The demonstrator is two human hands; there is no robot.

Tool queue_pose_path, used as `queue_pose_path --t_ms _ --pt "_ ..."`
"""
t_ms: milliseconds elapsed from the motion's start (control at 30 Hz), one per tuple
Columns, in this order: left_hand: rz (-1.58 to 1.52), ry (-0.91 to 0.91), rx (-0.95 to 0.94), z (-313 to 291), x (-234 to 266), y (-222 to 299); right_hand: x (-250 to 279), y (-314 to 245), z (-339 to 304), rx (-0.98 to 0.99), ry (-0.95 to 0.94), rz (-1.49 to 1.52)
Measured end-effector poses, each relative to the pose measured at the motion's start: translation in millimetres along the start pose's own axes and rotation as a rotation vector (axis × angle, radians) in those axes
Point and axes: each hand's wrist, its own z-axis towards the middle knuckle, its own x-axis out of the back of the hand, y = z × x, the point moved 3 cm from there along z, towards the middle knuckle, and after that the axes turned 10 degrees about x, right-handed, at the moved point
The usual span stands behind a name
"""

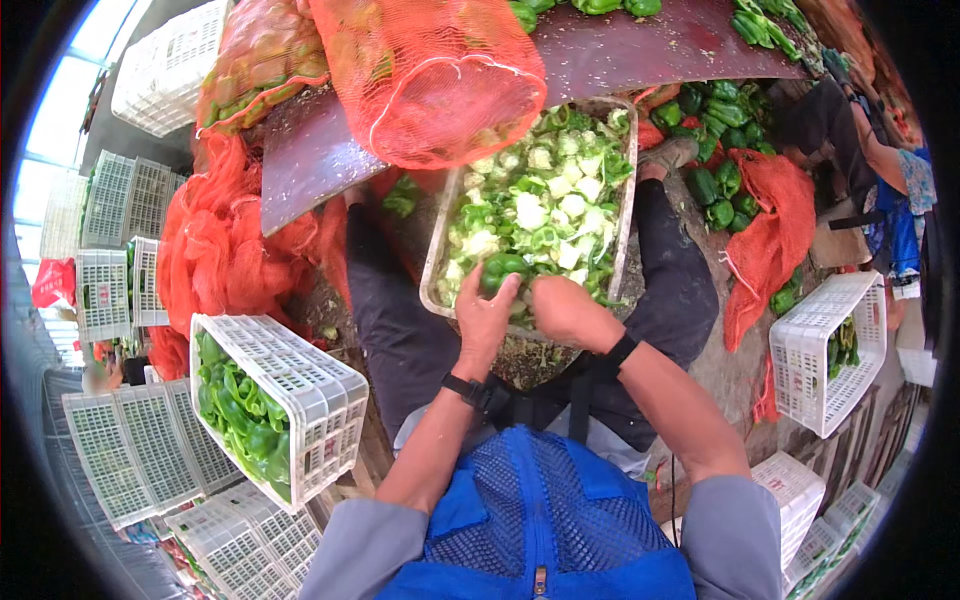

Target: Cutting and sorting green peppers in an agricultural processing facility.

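Note:
My left hand point(484, 318) is closed around a green bell pepper point(503, 270), thumb and fingers on either side of it. Right beside it, my right hand point(568, 312) is curled into a fist close to the pepper; what its fingers hold, if anything, is hidden. Both hands are over the near end of a long shallow plastic tray point(630, 190) between my legs. Inside the tray lies a heap of cut pepper cores point(530, 212), with pale seed clusters and green stem ends.
A white crate point(330, 400) of green peppers stands at my left, another white crate point(835, 360) at right. An orange mesh sack point(440, 80) overhangs a dark board point(640, 50) ahead. Red netting point(225, 250) is piled at left. Loose peppers point(720, 190) lie far right, near another person's arm point(880, 155).

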Motion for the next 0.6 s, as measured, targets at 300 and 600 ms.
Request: queue_pose_path --t_ms 300,600 --pt "0.02 0.013 0.019 8 2 -8 50 0 21 -0.153 -0.439 0.212" --pt "-0.074 -0.105 0.174 1 26 -14 70 49 34 -0.252 -0.64 0.55"
